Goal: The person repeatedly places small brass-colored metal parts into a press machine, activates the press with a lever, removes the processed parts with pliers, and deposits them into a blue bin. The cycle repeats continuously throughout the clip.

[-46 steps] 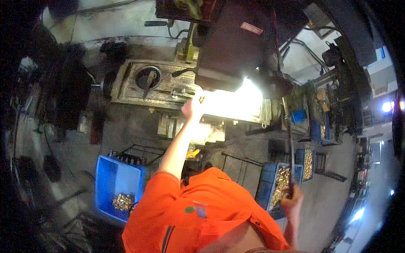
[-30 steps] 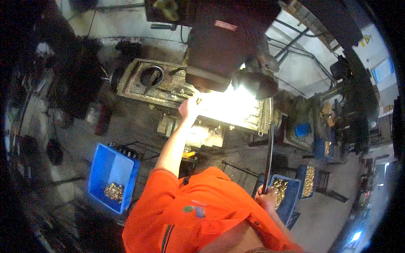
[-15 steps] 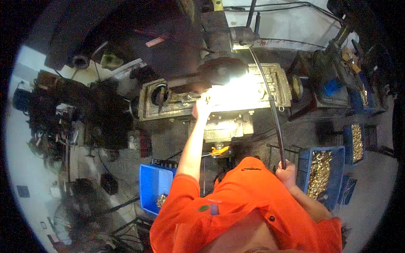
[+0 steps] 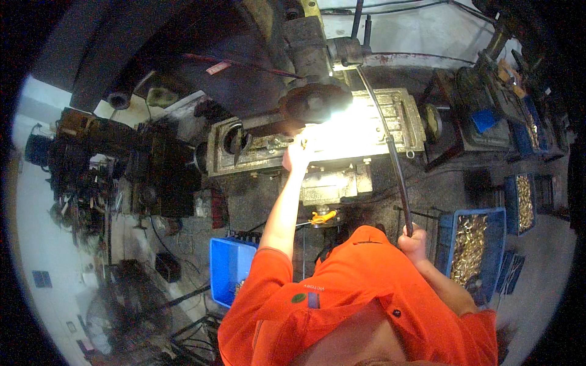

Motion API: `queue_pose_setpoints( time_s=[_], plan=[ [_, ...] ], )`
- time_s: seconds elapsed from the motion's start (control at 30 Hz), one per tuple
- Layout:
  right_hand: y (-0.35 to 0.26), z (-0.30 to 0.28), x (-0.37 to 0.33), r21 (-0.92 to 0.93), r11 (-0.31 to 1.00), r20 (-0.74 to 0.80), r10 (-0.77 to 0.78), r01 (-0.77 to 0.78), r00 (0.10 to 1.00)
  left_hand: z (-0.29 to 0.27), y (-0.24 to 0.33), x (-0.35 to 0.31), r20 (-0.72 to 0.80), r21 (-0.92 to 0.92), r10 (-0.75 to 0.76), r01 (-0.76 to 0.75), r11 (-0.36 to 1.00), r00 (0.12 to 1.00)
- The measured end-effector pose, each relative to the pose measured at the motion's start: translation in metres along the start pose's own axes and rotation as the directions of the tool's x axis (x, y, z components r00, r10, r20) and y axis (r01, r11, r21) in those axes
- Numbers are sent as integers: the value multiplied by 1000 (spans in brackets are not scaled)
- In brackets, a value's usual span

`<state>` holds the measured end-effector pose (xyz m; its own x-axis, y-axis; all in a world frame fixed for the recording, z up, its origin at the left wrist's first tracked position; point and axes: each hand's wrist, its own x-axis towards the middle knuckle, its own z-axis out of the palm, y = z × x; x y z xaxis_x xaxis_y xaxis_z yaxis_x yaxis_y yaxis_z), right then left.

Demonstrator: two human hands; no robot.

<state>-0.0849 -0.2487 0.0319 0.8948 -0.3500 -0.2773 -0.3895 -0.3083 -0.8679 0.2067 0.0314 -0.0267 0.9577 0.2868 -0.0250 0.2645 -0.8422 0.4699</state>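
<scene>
"Head view: right hand (image 4: 413, 245)?"
"Fingers wrapped round the dark lever (image 4: 400, 183), slanting down past the machine table (image 4: 406, 125)."
"Left hand (image 4: 296, 157)?"
"At that table; fingertips lost in glare, grip impossible to tell."

Place looks like machine workshop: heavy slotted metal table (image 4: 405, 125) lies under dark machine head (image 4: 314, 100), long black lever (image 4: 398, 177) slopes down beside it; blue bins (image 4: 499, 247) on right hold many brass-coloured metal parts (image 4: 469, 244); dark machinery (image 4: 159, 171) crowds left side, floor (image 4: 251, 204) is dull grey, orange work shirt (image 4: 354, 268) is worn here
</scene>
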Motion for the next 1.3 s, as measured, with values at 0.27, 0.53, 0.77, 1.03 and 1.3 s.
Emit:
queue_pose_setpoints(
  time_s=[0.27,0.53,0.77,1.03,1.3],
  plan=[
    [43,10,15,237,971,62,28,-42,998,-4,7,-4,-24,-24,-54,53,998,998],
    [30,11,20,186,978,27,-96,89,995,-17,18,-13,-4,-32,-22,22,999,1000],
    [45,14,28,220,975,80,-54,35,995,-19,18,-13,25,-35,-40,41,999,999],
    [56,17,35,297,955,129,-59,18,990,-20,20,-14,16,-12,-23,24,1000,1000],
    [49,18,39,221,974,83,-78,58,993,-3,6,-4,-5,34,-56,56,998,998]
  ],
)
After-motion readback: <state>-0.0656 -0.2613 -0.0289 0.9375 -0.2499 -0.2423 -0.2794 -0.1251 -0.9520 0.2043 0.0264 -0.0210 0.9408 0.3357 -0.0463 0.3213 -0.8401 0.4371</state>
